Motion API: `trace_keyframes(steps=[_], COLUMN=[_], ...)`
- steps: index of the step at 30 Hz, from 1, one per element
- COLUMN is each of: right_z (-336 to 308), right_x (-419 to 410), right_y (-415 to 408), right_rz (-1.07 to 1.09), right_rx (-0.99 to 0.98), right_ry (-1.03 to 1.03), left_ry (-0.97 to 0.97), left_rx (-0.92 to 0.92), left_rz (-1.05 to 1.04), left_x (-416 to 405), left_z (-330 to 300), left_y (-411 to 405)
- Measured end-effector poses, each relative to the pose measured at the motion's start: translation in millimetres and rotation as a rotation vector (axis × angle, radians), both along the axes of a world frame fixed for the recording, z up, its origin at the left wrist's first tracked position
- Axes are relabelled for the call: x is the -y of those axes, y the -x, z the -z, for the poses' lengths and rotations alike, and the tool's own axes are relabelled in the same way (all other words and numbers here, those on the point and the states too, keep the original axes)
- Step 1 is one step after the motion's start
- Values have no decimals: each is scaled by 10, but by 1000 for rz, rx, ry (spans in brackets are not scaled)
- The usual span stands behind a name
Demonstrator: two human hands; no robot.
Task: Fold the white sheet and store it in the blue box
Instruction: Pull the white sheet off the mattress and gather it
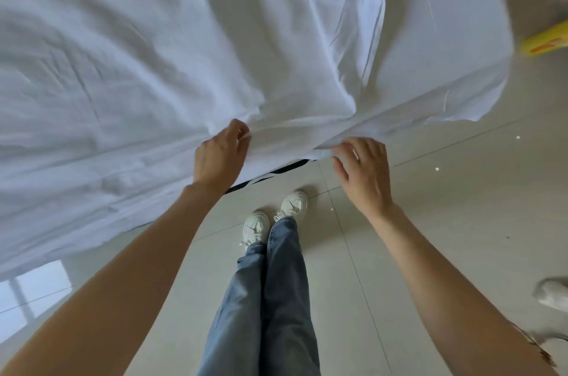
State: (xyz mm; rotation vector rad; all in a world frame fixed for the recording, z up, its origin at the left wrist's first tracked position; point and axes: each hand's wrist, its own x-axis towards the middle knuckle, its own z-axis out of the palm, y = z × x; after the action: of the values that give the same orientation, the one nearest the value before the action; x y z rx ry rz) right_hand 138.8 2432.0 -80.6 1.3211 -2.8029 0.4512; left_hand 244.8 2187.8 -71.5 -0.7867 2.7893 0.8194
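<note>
both hands pinch the near edge of the white sheet (153,53), left hand (219,154), right hand (362,169).

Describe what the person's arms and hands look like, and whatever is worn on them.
Both forearms are bare as far as the picture shows; no sleeves are in view. The left hand and the right hand wear no gloves, and no rings, watch or bracelet show. Fingernails look short and unpainted. No markings show on either arm.

Light: soft daylight is reflecting as a window patch on the glossy floor (33,289);
Focus: edges are blurring and bending
</note>
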Motion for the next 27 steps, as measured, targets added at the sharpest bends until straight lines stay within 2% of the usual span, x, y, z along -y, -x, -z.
trace_keyframes(steps=[4,6,9,13,16,19,23,27], right_z=[257,312,305,205,288,402,305,183], right_x=[239,332,224,-12,164,337,-23,-637], right_y=[-212,-216,-256,-249,-195,-202,-312,-491], right_rz=[70,110,56,82,64,29,-9,-69], right_rx=[55,37,-16,-43,-11,-76,-130,-113], right_ry=[-138,-85,-2,-69,-145,-70,-23,-192], left_ry=[24,30,26,9,8,14,8,-53], left_rx=[4,1,-11,-9,0,-9,-28,-50], left_rz=[65,68,80,93,83,70,73,148], left_x=[87,94,47,-23,-40,-35,-33,-73], left_z=[-23,-32,-73,-118,-93,-73,-103,-121], left_y=[97,84,52,23,18,19,10,-30])
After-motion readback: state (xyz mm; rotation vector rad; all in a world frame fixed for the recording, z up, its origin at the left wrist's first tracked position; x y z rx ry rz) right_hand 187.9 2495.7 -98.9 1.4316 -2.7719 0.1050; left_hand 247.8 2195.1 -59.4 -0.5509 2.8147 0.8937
